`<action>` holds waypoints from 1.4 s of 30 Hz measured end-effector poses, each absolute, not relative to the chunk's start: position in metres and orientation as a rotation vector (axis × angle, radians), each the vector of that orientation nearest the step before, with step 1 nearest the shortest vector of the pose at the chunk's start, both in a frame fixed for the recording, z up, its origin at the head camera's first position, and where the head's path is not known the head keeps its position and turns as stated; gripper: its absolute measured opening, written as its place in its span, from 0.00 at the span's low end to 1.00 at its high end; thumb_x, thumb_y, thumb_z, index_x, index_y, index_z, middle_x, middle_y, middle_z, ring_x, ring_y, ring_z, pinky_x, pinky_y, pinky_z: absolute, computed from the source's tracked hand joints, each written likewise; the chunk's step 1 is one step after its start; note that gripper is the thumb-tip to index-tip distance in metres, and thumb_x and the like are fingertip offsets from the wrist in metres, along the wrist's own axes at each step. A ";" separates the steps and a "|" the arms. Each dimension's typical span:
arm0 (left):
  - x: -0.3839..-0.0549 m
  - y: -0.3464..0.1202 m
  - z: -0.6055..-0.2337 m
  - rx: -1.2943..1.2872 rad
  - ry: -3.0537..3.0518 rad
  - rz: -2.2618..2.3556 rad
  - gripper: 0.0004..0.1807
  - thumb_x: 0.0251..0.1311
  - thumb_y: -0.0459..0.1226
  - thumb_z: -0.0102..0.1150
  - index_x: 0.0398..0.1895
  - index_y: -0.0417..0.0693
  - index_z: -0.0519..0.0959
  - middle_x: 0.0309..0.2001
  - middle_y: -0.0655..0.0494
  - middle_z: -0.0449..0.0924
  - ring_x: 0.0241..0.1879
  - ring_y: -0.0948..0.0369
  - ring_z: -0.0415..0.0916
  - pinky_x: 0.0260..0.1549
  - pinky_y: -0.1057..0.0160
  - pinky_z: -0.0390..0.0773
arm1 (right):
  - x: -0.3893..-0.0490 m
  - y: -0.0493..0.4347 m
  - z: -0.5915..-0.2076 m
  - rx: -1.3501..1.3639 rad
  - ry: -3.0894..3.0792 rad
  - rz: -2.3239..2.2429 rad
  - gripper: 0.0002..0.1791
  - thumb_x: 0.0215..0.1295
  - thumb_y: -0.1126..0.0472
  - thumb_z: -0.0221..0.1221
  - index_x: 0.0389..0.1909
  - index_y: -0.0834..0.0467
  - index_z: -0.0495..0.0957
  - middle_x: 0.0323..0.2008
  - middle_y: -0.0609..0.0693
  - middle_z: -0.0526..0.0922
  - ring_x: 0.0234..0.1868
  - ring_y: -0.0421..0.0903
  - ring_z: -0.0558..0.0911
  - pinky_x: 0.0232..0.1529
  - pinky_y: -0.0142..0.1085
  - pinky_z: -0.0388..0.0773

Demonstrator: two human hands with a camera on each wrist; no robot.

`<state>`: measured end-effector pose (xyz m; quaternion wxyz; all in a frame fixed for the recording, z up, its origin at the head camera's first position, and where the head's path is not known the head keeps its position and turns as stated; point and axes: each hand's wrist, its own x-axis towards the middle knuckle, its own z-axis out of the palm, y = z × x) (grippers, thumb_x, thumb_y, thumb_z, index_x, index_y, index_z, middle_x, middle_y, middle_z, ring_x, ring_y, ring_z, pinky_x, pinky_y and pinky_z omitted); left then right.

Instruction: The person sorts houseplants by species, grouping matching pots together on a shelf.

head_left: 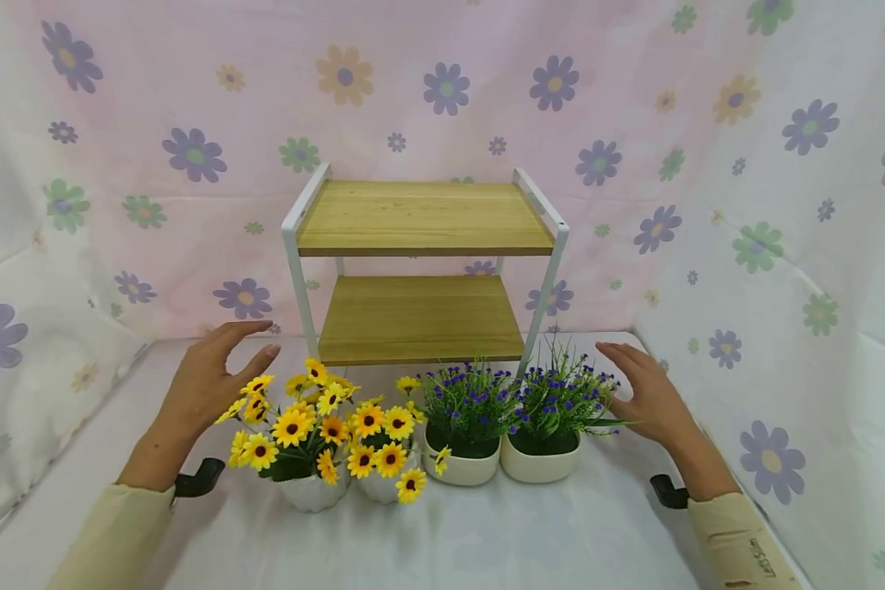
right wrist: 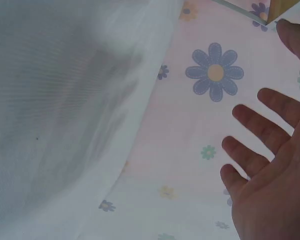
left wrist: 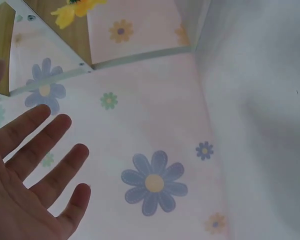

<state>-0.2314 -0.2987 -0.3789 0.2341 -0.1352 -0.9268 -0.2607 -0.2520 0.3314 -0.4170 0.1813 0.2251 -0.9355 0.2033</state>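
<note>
My left hand (head_left: 205, 383) is raised at the left, fingers extended and thumb apart, holding nothing. Just to its right stands a white pot of yellow artificial sunflowers (head_left: 292, 428), with a second sunflower pot (head_left: 385, 449) beside it. Two cream pots of purple flowers, a left one (head_left: 466, 414) and a right one (head_left: 553, 410), continue the row. My right hand (head_left: 652, 400) hovers by the right purple plant, fingers spread and empty; whether it touches the leaves I cannot tell. Both wrist views show the palms with fingers apart.
Behind the pots stands a two-tier rack with white metal sides, a wooden upper shelf (head_left: 424, 215) and a lower shelf (head_left: 422, 315). A white cloth (head_left: 487, 541) covers the table. Flower-patterned curtains (head_left: 442, 49) enclose the back and sides.
</note>
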 end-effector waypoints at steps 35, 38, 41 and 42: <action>-0.222 -0.248 -0.373 -0.627 -2.349 -1.027 0.18 0.70 0.31 0.68 0.60 0.50 0.85 0.55 0.57 0.88 0.59 0.69 0.79 0.63 0.72 0.72 | -0.229 0.321 -0.419 0.875 -3.123 1.007 0.54 0.58 0.49 0.77 0.75 0.74 0.63 0.70 0.71 0.73 0.71 0.73 0.71 0.66 0.68 0.70; -0.223 -0.246 -0.373 -0.644 -2.350 -1.051 0.18 0.70 0.30 0.68 0.60 0.51 0.85 0.56 0.57 0.88 0.58 0.76 0.76 0.60 0.81 0.67 | -0.226 0.315 -0.421 0.857 -3.129 1.015 0.62 0.53 0.46 0.81 0.77 0.76 0.58 0.74 0.76 0.65 0.74 0.78 0.62 0.68 0.73 0.64; -0.223 -0.244 -0.373 -0.647 -2.358 -1.060 0.17 0.70 0.30 0.68 0.59 0.52 0.85 0.55 0.58 0.88 0.57 0.76 0.77 0.63 0.77 0.67 | -0.225 0.308 -0.425 0.917 -3.074 1.091 0.62 0.50 0.47 0.83 0.78 0.72 0.60 0.76 0.73 0.63 0.77 0.76 0.59 0.70 0.73 0.61; -0.223 -0.244 -0.373 -0.646 -2.359 -1.066 0.16 0.70 0.30 0.67 0.58 0.51 0.86 0.55 0.57 0.88 0.57 0.75 0.77 0.66 0.72 0.69 | -0.225 0.306 -0.427 0.919 -3.064 1.091 0.62 0.50 0.47 0.83 0.78 0.70 0.61 0.76 0.71 0.64 0.77 0.75 0.60 0.70 0.72 0.61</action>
